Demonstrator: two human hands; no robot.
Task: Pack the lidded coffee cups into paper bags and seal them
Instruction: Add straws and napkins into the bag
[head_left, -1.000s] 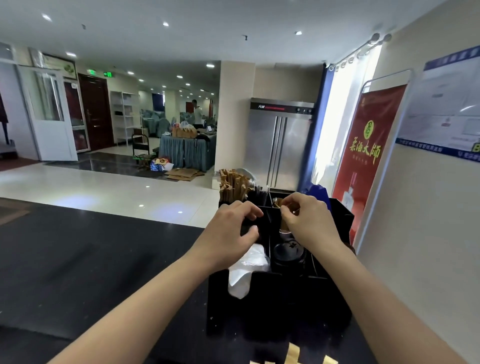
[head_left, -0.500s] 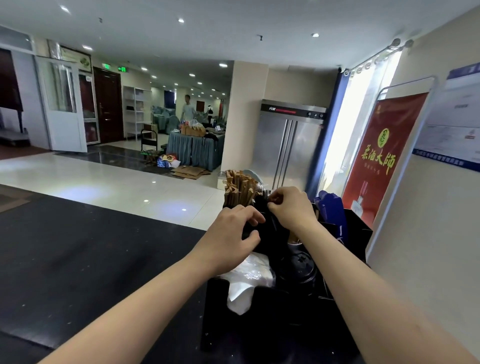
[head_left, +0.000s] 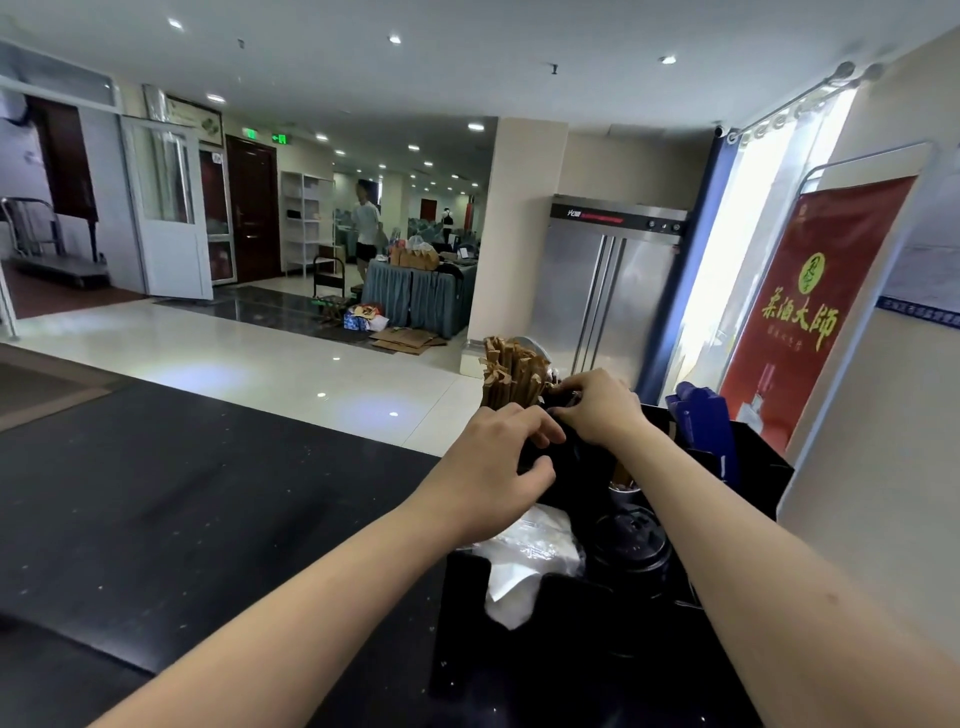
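Head view: the left hand (head_left: 488, 467) and right hand (head_left: 602, 408) both pinch a dark, hard-to-identify item above the black organiser tray (head_left: 758, 457) at the black counter's (head_left: 208, 493) right edge; a black-lidded coffee cup (head_left: 631, 540) stands inside, partly hidden.

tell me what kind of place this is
Probably a drinks or coffee counter in a large hall or canteen. A black organiser on the dark counter holds black cup lids and brown wrapped sticks; behind stand a steel commercial fridge and a red banner.

Dark item (head_left: 566, 457) between hands, unidentifiable
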